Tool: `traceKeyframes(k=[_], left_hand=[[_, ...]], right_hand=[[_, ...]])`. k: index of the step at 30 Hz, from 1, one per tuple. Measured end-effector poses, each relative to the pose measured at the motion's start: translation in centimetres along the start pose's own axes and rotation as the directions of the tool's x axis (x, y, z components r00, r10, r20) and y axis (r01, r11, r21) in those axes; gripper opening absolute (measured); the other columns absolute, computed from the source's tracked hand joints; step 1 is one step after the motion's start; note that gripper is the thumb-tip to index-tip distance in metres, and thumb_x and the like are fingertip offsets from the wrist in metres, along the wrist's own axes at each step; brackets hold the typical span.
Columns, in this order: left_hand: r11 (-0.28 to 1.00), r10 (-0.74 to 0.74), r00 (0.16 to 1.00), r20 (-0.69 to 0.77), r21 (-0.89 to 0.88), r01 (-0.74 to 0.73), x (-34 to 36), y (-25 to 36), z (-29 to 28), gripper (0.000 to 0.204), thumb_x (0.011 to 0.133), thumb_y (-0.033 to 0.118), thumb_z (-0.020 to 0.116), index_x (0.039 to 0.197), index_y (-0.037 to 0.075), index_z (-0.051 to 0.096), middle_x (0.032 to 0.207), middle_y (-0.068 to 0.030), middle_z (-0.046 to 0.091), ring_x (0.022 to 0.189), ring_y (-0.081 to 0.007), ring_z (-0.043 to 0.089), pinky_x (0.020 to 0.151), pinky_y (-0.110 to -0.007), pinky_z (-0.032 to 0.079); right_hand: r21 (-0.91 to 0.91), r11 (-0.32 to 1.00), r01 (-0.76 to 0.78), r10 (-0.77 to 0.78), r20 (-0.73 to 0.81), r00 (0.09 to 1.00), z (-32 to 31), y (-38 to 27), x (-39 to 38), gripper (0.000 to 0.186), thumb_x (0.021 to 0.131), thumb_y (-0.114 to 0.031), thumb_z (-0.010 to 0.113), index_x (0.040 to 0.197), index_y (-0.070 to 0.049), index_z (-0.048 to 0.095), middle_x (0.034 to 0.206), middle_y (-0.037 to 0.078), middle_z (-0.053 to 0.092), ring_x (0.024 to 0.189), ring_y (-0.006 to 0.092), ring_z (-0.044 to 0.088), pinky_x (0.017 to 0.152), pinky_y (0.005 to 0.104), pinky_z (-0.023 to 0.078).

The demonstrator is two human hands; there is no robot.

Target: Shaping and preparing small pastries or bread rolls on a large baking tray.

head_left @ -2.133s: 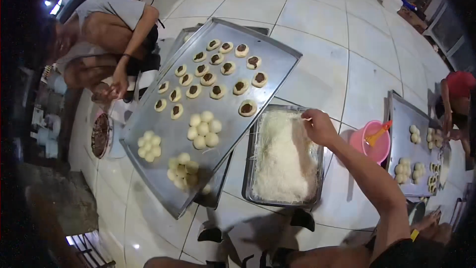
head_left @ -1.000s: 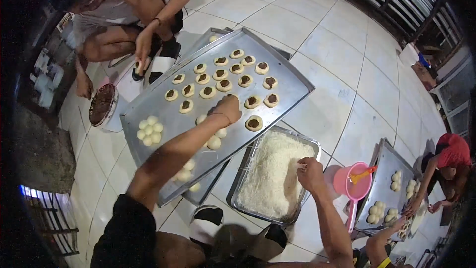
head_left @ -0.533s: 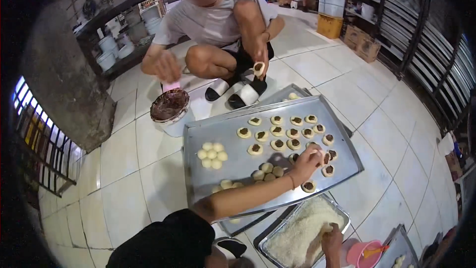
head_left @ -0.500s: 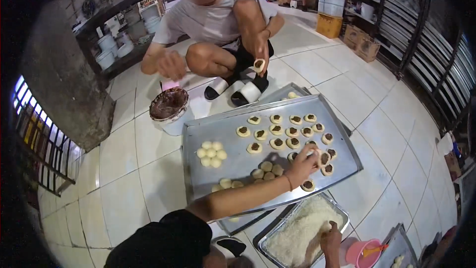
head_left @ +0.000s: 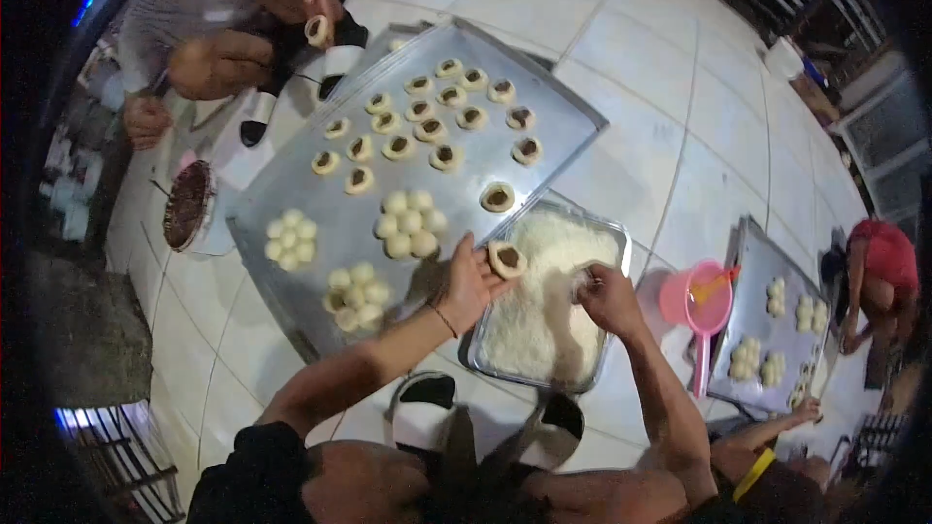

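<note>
My left hand (head_left: pixel 468 289) holds a round of dough with brown filling (head_left: pixel 507 259) between thumb and fingers, above the corner of a rectangular pan. That pan is filled with fine pale shreds (head_left: pixel 529 320). Over the same pan my right hand (head_left: pixel 610 301) has its fingertips pinched together, with a whitish bit of the shreds at them. On the large metal tray (head_left: pixel 282 184) sit several filled dough rounds (head_left: pixel 419 110), one of them (head_left: pixel 497 198) alone near the edge by my left hand. Plain dough balls lie there in clusters (head_left: pixel 410 223).
A tub of dark brown filling (head_left: pixel 189 204) stands at the left, beside a crouching person whose hand (head_left: pixel 316 0) holds another dough round. To my right are a pink dipper (head_left: pixel 704 296) with an orange-handled tool and a second tray (head_left: pixel 723 369) of dough balls, with other people near it.
My left hand has come back from the large tray toward the shreds with a filled dough round. My right hand stays over the pan. The view has swung rightward and down.
</note>
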State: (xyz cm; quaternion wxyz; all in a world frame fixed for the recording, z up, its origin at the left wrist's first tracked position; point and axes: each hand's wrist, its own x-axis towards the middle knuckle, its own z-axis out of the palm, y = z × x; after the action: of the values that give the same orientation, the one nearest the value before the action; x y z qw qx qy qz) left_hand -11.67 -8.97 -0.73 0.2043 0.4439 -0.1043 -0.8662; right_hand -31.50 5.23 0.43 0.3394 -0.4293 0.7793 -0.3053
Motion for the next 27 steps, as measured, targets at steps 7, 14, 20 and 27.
traceKeyframes(k=[7,14,20,27], left_hand=[[0.956,0.014,0.969,0.245,0.280,-0.085,0.4,-2.0,0.2,0.045,0.098,0.034,0.044,0.127,0.000,0.048,0.118,-0.0173,0.056,0.092,-0.0188,0.060,0.086,-0.035,0.052],[0.778,0.156,0.929,0.336,0.538,-0.325,-1.1,-1.6,0.8,0.029,0.095,0.010,0.050,0.123,0.004,0.052,0.113,-0.0122,0.058,0.088,-0.0153,0.059,0.079,-0.028,0.054],[0.901,0.133,0.916,0.378,0.340,-0.271,-2.5,0.3,1.2,0.031,0.092,-0.003,0.049,0.122,0.004,0.053,0.108,-0.0106,0.061,0.090,-0.0189,0.063,0.074,-0.027,0.056],[0.774,0.020,0.922,0.388,0.577,-0.259,-3.9,1.5,3.3,0.037,0.091,-0.004,0.049,0.127,0.004,0.051,0.105,-0.0106,0.061,0.098,-0.0196,0.063,0.074,-0.026,0.055]], right_hand=[[-0.148,0.932,0.332,-0.348,-0.100,0.932,2.4,-6.3,0.5,0.029,0.078,0.003,0.056,0.107,0.007,0.062,0.085,0.018,0.065,0.070,0.0228,0.060,0.063,0.0309,0.050],[0.155,0.953,0.262,-0.235,-0.170,0.957,2.9,-9.0,-1.4,0.034,0.081,0.002,0.060,0.115,0.005,0.059,0.093,0.018,0.066,0.073,0.0231,0.061,0.065,0.0308,0.050],[0.291,0.945,0.152,-0.145,-0.046,0.988,1.0,-5.7,-1.7,0.030,0.082,-0.002,0.064,0.112,0.002,0.060,0.097,0.015,0.067,0.076,0.0194,0.062,0.065,0.0286,0.050],[0.370,0.903,0.219,-0.170,-0.161,0.972,2.2,-5.3,-2.0,0.021,0.081,0.000,0.065,0.102,0.001,0.065,0.095,0.009,0.063,0.075,0.0146,0.058,0.063,0.0253,0.048]])
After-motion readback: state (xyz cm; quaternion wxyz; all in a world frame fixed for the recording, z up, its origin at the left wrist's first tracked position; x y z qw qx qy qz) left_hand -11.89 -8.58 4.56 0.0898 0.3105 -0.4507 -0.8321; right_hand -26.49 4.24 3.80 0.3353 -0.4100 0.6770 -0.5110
